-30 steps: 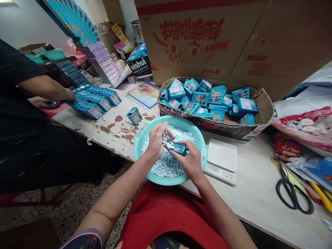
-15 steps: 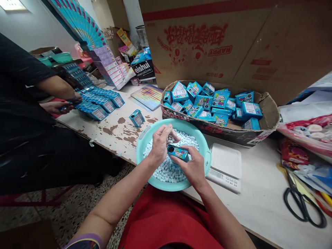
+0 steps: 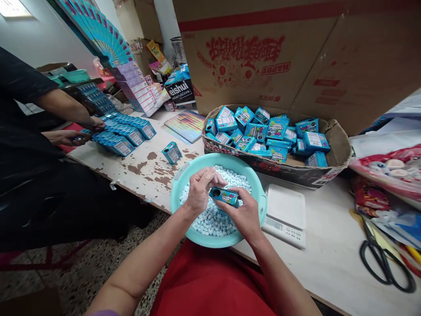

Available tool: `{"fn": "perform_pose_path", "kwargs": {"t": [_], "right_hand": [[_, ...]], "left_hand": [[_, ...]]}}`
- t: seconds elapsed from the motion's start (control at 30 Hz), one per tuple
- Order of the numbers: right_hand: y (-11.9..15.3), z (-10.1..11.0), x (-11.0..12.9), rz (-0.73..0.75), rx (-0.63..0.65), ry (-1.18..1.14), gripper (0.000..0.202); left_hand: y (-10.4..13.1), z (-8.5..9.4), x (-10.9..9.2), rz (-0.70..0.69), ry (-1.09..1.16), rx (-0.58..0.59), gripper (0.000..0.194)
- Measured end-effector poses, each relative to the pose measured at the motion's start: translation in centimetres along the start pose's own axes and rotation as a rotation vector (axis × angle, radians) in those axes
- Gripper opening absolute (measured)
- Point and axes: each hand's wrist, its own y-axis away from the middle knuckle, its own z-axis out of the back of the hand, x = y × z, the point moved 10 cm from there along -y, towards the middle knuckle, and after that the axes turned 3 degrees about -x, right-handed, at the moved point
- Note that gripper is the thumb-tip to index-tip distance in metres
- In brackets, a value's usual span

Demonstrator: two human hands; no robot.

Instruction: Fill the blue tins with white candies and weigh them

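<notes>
My right hand [image 3: 246, 213] grips a small blue candy box [image 3: 227, 197] over the basin. The box's printed top faces up, with a dark round hole at its left end. My left hand [image 3: 200, 189] is curled close beside that hole, thumb against the fingers; what lies inside it is hidden. Beneath both hands, a turquoise basin [image 3: 187, 235] holds many small pale blue candies [image 3: 213, 224]. A single blue box [image 3: 171, 152] stands on the table left of the basin.
Behind the basin is a cut-down carton [image 3: 338, 151] of blue boxes. A white scale [image 3: 285, 210] sits right, then black scissors [image 3: 383, 259]. At left, a co-worker's hands [image 3: 94, 126] are near rows of blue boxes [image 3: 126, 134]. A tall cardboard sheet [image 3: 243, 57] stands behind.
The view has shifted slightly. My left hand stays curled beside the box's hole, its fingers a little lower over the box. My right hand keeps its hold on the candy box.
</notes>
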Motion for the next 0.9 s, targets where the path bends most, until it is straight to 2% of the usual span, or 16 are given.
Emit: {"fn": "perform_pose_path", "kwargs": {"t": [0.07, 0.13, 0.2, 0.27, 0.3, 0.37, 0.43, 0.5, 0.6, 0.7, 0.8, 0.83, 0.9], "right_hand": [[0.1, 1.1, -0.8, -0.072, -0.092, -0.043, 0.038], [0.5, 2.7, -1.6, -0.127, -0.245, -0.086, 0.042], [0.9, 3.6, -1.9, -0.135, -0.335, -0.102, 0.044], [0.9, 3.4, -1.8, -0.105, -0.312, -0.083, 0.043], [0.8, 3.1, -1.7, -0.095, -0.288, -0.074, 0.042], [0.8, 3.1, -1.8, -0.106, -0.286, -0.075, 0.043], [1.0, 3.7, -2.0, -0.135, -0.346, -0.088, 0.044], [1.1, 4.0, -2.0, -0.148, -0.370, -0.082, 0.044], [0.9, 3.6, -1.9, -0.147, -0.317, -0.062, 0.043], [0.8, 3.1, -1.9, -0.145, -0.278, -0.051, 0.042], [0.6, 2.5, -1.7, -0.119, -0.224, -0.032, 0.040], [0.4, 2.1, -1.6, -0.098, -0.185, -0.019, 0.038], [0.2, 1.0, -1.0, -0.039, -0.075, 0.007, 0.035]], "left_hand": [[-0.6, 1.5, 0.2, -0.024, -0.300, 0.030, 0.032], [-0.8, 2.4, 1.2, -0.071, -0.749, 0.132, 0.028], [0.1, 2.0, 3.4, -0.135, -1.173, 0.356, 0.028], [2.4, 0.8, 6.2, -0.204, -1.447, 0.625, 0.035], [3.7, 0.2, 7.3, -0.241, -1.530, 0.736, 0.040], [5.8, -1.1, 8.6, -0.304, -1.623, 0.863, 0.047], [6.8, -1.9, 9.2, -0.311, -1.650, 0.909, 0.044], [6.9, -1.9, 9.6, -0.268, -1.659, 0.930, 0.038], [5.4, -0.6, 9.5, -0.154, -1.612, 0.847, 0.026], [2.8, 1.2, 7.5, -0.019, -1.355, 0.576, 0.016], [0.9, 3.3, 5.0, 0.190, -0.864, 0.212, 0.023], [0.6, 3.5, 4.4, 0.245, -0.667, 0.115, 0.026], [0.2, 2.7, 3.2, 0.279, -0.268, -0.003, 0.027]]}}
